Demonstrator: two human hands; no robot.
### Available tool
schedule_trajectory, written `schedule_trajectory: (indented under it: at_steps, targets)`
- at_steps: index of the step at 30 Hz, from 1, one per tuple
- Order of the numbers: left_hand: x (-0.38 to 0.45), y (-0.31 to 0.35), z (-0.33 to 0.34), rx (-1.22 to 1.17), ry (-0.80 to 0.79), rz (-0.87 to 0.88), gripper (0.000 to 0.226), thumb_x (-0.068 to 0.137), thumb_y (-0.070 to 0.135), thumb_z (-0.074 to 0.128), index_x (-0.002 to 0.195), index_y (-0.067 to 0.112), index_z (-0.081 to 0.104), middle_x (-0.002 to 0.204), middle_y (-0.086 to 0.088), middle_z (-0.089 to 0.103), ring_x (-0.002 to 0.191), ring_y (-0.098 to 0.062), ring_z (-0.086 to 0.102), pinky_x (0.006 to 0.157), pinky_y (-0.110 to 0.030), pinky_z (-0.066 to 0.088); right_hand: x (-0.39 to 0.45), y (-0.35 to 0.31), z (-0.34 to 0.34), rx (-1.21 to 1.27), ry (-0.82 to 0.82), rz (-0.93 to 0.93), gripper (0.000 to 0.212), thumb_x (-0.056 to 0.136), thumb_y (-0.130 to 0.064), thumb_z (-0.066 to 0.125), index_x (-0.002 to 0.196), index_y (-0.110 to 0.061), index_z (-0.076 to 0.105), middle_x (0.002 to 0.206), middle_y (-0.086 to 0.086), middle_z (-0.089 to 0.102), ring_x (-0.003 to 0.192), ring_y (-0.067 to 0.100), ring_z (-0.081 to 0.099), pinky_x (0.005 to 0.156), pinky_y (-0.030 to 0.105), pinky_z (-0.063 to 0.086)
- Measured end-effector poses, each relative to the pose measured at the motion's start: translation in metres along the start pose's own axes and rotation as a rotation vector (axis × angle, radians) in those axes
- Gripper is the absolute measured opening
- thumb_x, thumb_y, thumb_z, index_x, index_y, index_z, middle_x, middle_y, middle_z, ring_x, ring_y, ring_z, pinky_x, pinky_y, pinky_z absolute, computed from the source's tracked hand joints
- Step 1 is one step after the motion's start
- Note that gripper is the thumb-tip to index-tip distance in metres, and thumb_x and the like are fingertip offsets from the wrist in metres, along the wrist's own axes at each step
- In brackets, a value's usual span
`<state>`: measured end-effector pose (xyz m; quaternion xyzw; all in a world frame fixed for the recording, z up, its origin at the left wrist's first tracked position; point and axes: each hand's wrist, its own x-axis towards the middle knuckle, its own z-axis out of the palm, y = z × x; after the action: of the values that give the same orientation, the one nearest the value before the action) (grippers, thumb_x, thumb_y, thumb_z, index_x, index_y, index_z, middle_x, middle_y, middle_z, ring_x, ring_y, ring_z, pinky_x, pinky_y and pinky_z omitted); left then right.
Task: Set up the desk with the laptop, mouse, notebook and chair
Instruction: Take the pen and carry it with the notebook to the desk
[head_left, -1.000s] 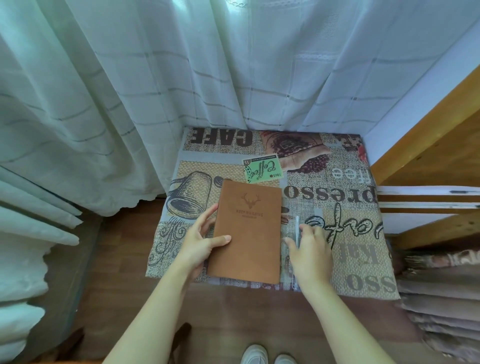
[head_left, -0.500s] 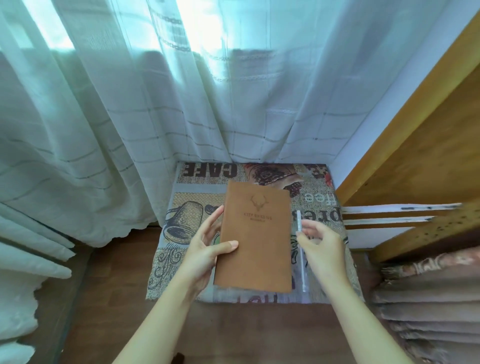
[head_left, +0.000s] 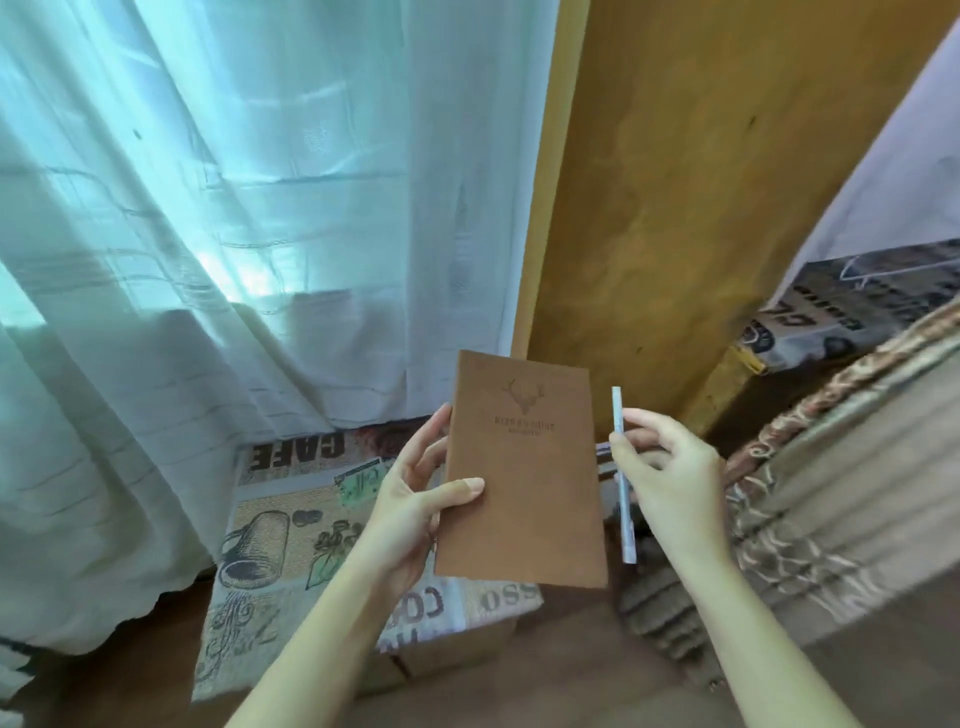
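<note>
A brown notebook (head_left: 524, 473) with a stamped deer head on its cover is held up in the air, cover facing me. My left hand (head_left: 415, 499) grips its left edge, thumb across the cover and fingers behind. My right hand (head_left: 670, 478) holds a slim silver-white pen (head_left: 623, 499) upright just to the right of the notebook, apart from it. No laptop, mouse or chair is in view.
Below the hands stands a low box covered with a coffee-print cloth (head_left: 275, 540), a green card (head_left: 363, 480) lying on it. Sheer white curtains (head_left: 234, 234) hang on the left. A wooden panel (head_left: 675, 208) rises behind. Patterned folded fabric (head_left: 831, 499) is on the right.
Both hands lifted the notebook and pen off the coffee-print cloth and raised them. The view swung to the right, so the cloth now lies lower left.
</note>
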<state>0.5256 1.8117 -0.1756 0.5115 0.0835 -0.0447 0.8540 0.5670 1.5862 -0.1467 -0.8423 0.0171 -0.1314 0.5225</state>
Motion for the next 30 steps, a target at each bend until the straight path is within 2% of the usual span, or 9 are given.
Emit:
schedule_trajectory:
  at_steps: [2, 7, 10, 14, 17, 20, 23, 26, 30]
  targets:
    - [-0.001, 0.002, 0.035, 0.008, -0.099, -0.031, 0.078, 0.07, -0.009, 0.072, 0.134, 0.031, 0.052, 0.129, -0.001, 0.063, 0.115, -0.026, 0.062, 0.08, -0.041, 0.057, -0.003, -0.004, -0.041, -0.008, 0.078, 0.007, 0.024, 0.083, -0.017, 0.069, 0.107, -0.022, 0.068, 0.079, -0.012, 0.069, 0.066, 0.004, 0.066, 0.059, 0.031, 0.058]
    - [0.007, 0.003, 0.117, 0.086, -0.332, -0.104, 0.079, 0.07, -0.003, 0.073, 0.136, 0.033, 0.049, 0.127, 0.0, 0.064, 0.116, -0.027, 0.061, 0.091, -0.052, 0.051, -0.022, -0.007, -0.119, 0.016, 0.295, 0.113, 0.021, 0.083, -0.016, 0.068, 0.103, -0.024, 0.07, 0.08, -0.01, 0.07, 0.068, 0.005, 0.066, 0.062, 0.029, 0.058]
    - [0.009, -0.004, 0.162, 0.114, -0.469, -0.191, 0.079, 0.069, -0.002, 0.073, 0.136, 0.034, 0.049, 0.127, 0.0, 0.064, 0.115, -0.027, 0.062, 0.088, -0.053, 0.053, -0.043, -0.005, -0.158, 0.021, 0.446, 0.168, 0.019, 0.083, -0.016, 0.068, 0.1, -0.024, 0.071, 0.079, -0.01, 0.07, 0.067, 0.005, 0.066, 0.06, 0.03, 0.058]
    - [-0.002, -0.028, 0.217, 0.164, -0.653, -0.301, 0.082, 0.066, -0.001, 0.076, 0.135, 0.034, 0.049, 0.128, 0.002, 0.063, 0.113, -0.027, 0.063, 0.087, -0.052, 0.054, -0.085, 0.009, -0.211, 0.032, 0.676, 0.228, 0.02, 0.082, -0.011, 0.068, 0.097, -0.023, 0.072, 0.077, -0.001, 0.071, 0.063, 0.018, 0.068, 0.059, 0.038, 0.058]
    - [-0.022, -0.056, 0.261, 0.198, -0.78, -0.381, 0.083, 0.064, 0.001, 0.077, 0.134, 0.036, 0.049, 0.127, 0.003, 0.064, 0.114, -0.027, 0.063, 0.091, -0.052, 0.052, -0.124, 0.026, -0.253, 0.043, 0.84, 0.301, 0.021, 0.082, -0.012, 0.068, 0.098, -0.026, 0.071, 0.075, -0.005, 0.071, 0.062, 0.014, 0.068, 0.059, 0.034, 0.055]
    - [-0.045, -0.092, 0.311, 0.227, -0.877, -0.414, 0.083, 0.065, -0.001, 0.076, 0.135, 0.035, 0.049, 0.128, 0.005, 0.064, 0.116, -0.024, 0.061, 0.09, -0.047, 0.054, -0.163, 0.044, -0.302, 0.032, 0.971, 0.367, 0.021, 0.082, -0.012, 0.068, 0.097, -0.026, 0.071, 0.076, -0.007, 0.071, 0.06, 0.009, 0.066, 0.058, 0.027, 0.051]
    - [-0.073, -0.135, 0.368, 0.253, -0.981, -0.429, 0.083, 0.069, -0.006, 0.075, 0.137, 0.032, 0.047, 0.13, 0.005, 0.063, 0.12, -0.021, 0.059, 0.092, -0.043, 0.053, -0.201, 0.068, -0.361, -0.003, 1.097, 0.427, 0.021, 0.081, -0.013, 0.069, 0.092, -0.03, 0.07, 0.076, -0.008, 0.071, 0.062, 0.009, 0.066, 0.063, 0.033, 0.054]
    - [-0.104, -0.181, 0.429, 0.228, -1.04, -0.482, 0.081, 0.069, -0.012, 0.07, 0.136, 0.029, 0.048, 0.129, 0.003, 0.063, 0.118, -0.02, 0.06, 0.085, -0.035, 0.056, -0.236, 0.1, -0.426, -0.04, 1.188, 0.481, 0.02, 0.081, -0.015, 0.07, 0.093, -0.03, 0.07, 0.079, -0.008, 0.071, 0.068, 0.017, 0.067, 0.068, 0.04, 0.057]
    - [-0.144, -0.244, 0.515, 0.213, -1.099, -0.542, 0.082, 0.065, -0.009, 0.07, 0.135, 0.028, 0.049, 0.132, 0.003, 0.061, 0.118, -0.016, 0.06, 0.079, -0.028, 0.055, -0.276, 0.14, -0.515, -0.12, 1.263, 0.558, 0.017, 0.08, -0.015, 0.07, 0.094, -0.023, 0.073, 0.078, -0.008, 0.071, 0.066, 0.011, 0.064, 0.07, 0.043, 0.058]
